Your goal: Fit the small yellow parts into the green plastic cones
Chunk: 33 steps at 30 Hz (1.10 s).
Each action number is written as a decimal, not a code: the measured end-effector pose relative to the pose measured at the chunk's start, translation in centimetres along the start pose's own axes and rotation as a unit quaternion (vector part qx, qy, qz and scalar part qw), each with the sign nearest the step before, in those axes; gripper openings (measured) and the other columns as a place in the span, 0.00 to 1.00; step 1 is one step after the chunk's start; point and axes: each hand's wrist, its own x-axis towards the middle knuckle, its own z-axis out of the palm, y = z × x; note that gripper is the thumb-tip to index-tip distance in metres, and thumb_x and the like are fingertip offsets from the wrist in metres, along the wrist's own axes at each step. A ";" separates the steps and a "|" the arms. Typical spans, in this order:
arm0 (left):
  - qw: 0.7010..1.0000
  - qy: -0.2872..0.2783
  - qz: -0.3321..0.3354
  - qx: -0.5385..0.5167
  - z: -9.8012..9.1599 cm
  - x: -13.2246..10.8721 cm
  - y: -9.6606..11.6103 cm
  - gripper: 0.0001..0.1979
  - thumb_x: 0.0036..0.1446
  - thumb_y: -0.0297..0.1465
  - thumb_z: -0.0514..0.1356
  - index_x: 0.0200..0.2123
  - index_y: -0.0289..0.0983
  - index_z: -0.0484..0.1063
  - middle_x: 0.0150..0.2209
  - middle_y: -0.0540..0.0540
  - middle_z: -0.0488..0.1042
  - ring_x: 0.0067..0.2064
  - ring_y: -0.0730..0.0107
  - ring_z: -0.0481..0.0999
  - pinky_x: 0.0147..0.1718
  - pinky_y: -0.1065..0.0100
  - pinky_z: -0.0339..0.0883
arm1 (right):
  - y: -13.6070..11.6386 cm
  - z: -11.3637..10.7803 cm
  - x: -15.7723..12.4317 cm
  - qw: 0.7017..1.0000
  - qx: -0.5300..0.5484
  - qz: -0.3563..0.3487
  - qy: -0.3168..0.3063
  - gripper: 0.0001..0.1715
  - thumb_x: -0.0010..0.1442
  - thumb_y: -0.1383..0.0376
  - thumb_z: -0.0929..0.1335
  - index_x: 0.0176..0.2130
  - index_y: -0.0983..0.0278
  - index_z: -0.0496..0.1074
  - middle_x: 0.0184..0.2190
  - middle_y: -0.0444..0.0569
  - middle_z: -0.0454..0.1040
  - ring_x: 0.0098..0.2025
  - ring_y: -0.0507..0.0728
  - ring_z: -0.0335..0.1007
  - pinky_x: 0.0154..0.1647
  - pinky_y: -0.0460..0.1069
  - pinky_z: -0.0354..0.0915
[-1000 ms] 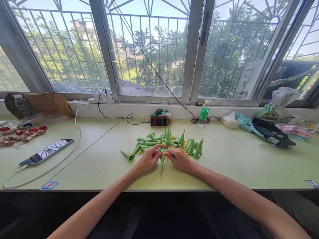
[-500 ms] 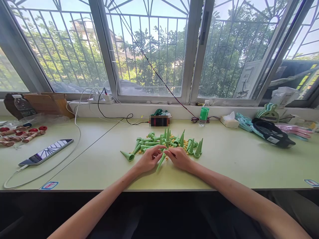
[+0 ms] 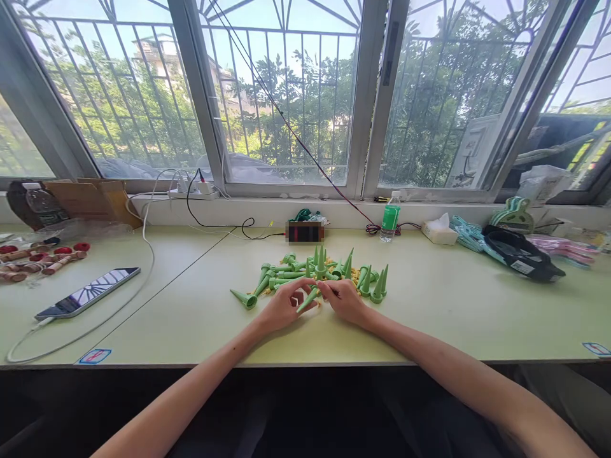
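A green plant watering spike [image 3: 307, 301] slants between my hands, its tip pointing down to the left. My right hand [image 3: 344, 301] is closed, pinching the spike near its wide end. Curled around the same spike, my left hand [image 3: 282, 304] has its fingertips by the wide end and its thumb below. The fingers partly hide that wide end. Just beyond the hands lies a pile of green spikes [image 3: 289, 275], some upright and some on their sides. Small yellow parts [image 3: 356, 277] are mixed among them. One loose spike [image 3: 244, 299] lies left of the pile.
A phone [image 3: 90, 292] on a white cable lies at left, near wooden pieces with red balls [image 3: 62, 257]. At the back are a blurred dark box [image 3: 305, 233], a green-labelled bottle [image 3: 390, 217] and a tissue box [image 3: 439, 230]. A black item [image 3: 522, 253] lies at right.
The spike has swung from steep to flatter, its tip rising a little to the left. My left fingers have spread slightly, and my right hand has turned with the spike.
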 end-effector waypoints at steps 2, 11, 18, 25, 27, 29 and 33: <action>0.999 0.029 0.000 0.013 0.0 0.1 -0.3 0.14 0.59 0.39 0.60 0.46 0.38 0.74 0.36 0.48 0.73 0.27 0.78 0.67 0.25 0.75 0.64 | 0.2 0.1 0.0 1.000 0.000 -0.001 -0.005 0.32 0.71 0.52 0.57 0.20 0.64 0.62 0.17 0.42 0.63 0.21 0.49 0.55 0.26 0.46 0.50; 0.990 0.120 0.017 0.072 0.1 0.5 -1.4 0.11 0.62 0.38 0.57 0.38 0.35 0.72 0.25 0.51 0.70 0.22 0.76 0.65 0.22 0.73 0.59 | 0.3 -0.3 0.0 0.997 -0.077 0.005 -0.031 0.24 0.71 0.59 0.58 0.27 0.64 0.69 0.22 0.44 0.70 0.24 0.51 0.63 0.29 0.46 0.52; 0.977 0.116 0.006 0.181 0.0 0.5 -1.4 0.12 0.61 0.35 0.56 0.27 0.36 0.65 0.23 0.51 0.67 0.24 0.74 0.63 0.25 0.71 0.55 | -0.3 -0.6 -0.3 0.983 -0.139 -0.039 -0.111 0.06 0.61 0.66 0.69 0.41 0.63 0.74 0.28 0.45 0.75 0.30 0.53 0.69 0.33 0.47 0.57; 0.981 0.065 0.006 0.183 0.0 0.4 -0.6 0.12 0.60 0.34 0.56 0.25 0.36 0.65 0.24 0.50 0.69 0.25 0.74 0.63 0.26 0.69 0.54 | -0.6 -0.9 -0.1 0.972 -0.182 -0.057 -0.138 0.03 0.62 0.65 0.69 0.35 0.63 0.73 0.28 0.46 0.75 0.29 0.53 0.68 0.31 0.47 0.55; 0.982 0.057 0.003 0.182 0.0 0.4 -0.5 0.11 0.60 0.34 0.56 0.26 0.36 0.65 0.24 0.50 0.69 0.25 0.73 0.64 0.26 0.69 0.54 | -0.6 -1.0 -0.1 0.970 -0.190 -0.058 -0.141 0.05 0.62 0.65 0.68 0.33 0.63 0.72 0.28 0.46 0.74 0.29 0.53 0.67 0.31 0.47 0.54; 0.981 0.052 0.001 0.185 0.0 0.4 -0.5 0.12 0.60 0.33 0.56 0.26 0.36 0.64 0.24 0.50 0.69 0.26 0.73 0.64 0.27 0.70 0.54 | -0.6 -1.0 -0.1 0.969 -0.193 -0.056 -0.143 0.07 0.63 0.65 0.68 0.32 0.64 0.71 0.28 0.47 0.74 0.28 0.53 0.67 0.30 0.47 0.53; 0.982 0.044 0.000 0.184 0.0 0.4 -0.5 0.12 0.60 0.34 0.55 0.26 0.36 0.63 0.25 0.50 0.69 0.27 0.72 0.65 0.28 0.70 0.55 | -0.5 -1.0 -0.2 0.971 -0.188 -0.048 -0.138 0.08 0.63 0.65 0.68 0.31 0.64 0.69 0.27 0.46 0.73 0.28 0.52 0.65 0.30 0.47 0.52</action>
